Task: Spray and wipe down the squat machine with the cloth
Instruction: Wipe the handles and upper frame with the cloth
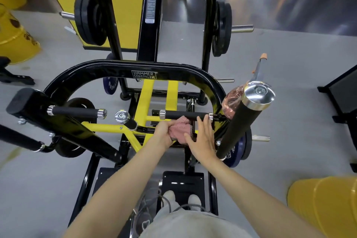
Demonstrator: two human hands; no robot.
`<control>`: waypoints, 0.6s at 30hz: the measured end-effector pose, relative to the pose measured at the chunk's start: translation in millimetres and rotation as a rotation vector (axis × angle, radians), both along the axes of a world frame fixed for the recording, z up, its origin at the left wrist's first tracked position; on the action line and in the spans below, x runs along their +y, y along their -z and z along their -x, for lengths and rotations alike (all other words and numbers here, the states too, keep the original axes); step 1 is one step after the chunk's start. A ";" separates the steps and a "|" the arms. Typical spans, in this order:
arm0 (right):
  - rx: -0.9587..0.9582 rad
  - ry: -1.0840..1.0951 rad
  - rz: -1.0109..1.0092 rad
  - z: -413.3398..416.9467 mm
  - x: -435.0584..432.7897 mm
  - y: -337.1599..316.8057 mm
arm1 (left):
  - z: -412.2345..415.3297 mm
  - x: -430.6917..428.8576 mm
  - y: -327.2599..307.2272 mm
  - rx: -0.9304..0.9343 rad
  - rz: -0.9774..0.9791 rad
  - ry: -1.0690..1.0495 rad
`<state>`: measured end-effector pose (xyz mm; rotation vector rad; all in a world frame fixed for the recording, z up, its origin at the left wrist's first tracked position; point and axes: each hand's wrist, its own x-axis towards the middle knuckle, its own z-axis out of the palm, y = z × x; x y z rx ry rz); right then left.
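Head view: pink cloth [180,131] bunched just below the black grip [185,115] on the machine [135,65], between both hands. Left hand [164,133] curled round the cloth's left side, gripping it. Right hand [201,141] flat, fingers straight and spread, thumb touching the cloth, holding nothing. Bottle [232,100] lying on the frame to the right, apart from both hands.

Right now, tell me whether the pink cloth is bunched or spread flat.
Bunched: the cloth is a crumpled wad gripped in the left hand.
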<state>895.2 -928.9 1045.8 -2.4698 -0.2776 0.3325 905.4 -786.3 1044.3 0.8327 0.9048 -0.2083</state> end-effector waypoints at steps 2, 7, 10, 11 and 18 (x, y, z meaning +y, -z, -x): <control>-0.009 -0.045 0.024 1.2 2.1 -0.3 | 4.6 12.4 0.5 0.027 -0.039 -0.036; 0.006 -0.073 0.048 4.1 9.7 -0.4 | 15.4 18.7 -3.1 0.020 -0.125 -0.252; 0.017 -0.081 0.054 4.1 9.8 -0.6 | 21.7 12.7 -14.6 0.049 -0.438 -0.359; 0.016 -0.082 0.048 4.1 9.2 -1.0 | 24.9 10.7 -20.2 0.013 -0.612 -0.322; 0.013 0.047 -0.023 12.9 1.9 -5.0 | 2.3 -22.3 -62.5 -0.519 -1.305 0.153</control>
